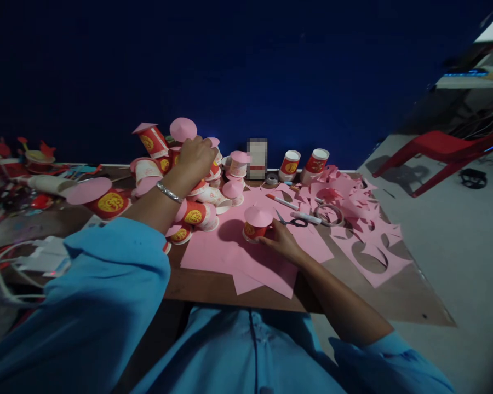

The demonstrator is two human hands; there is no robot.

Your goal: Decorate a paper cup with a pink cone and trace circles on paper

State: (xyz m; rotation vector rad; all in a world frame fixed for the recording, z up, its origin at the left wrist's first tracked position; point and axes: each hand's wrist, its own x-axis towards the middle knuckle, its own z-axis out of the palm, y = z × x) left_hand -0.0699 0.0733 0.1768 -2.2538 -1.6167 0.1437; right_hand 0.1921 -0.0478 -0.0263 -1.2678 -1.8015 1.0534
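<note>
My left hand reaches into the heap of red and white paper cups with pink cone tops. Its fingertips are hidden behind the hand, beside a pink cone, so what they hold cannot be made out. With its fingers curved round the side, my right hand holds a small red cup topped by a pink paper cone. That cup is upright over pink paper sheets. Scissors lie just beyond the right hand.
Pink paper scraps and a tape roll cover the right side. Markers lie near the middle. Two cups stand at the back by the blue wall. White cables are at left; a red chair is at right.
</note>
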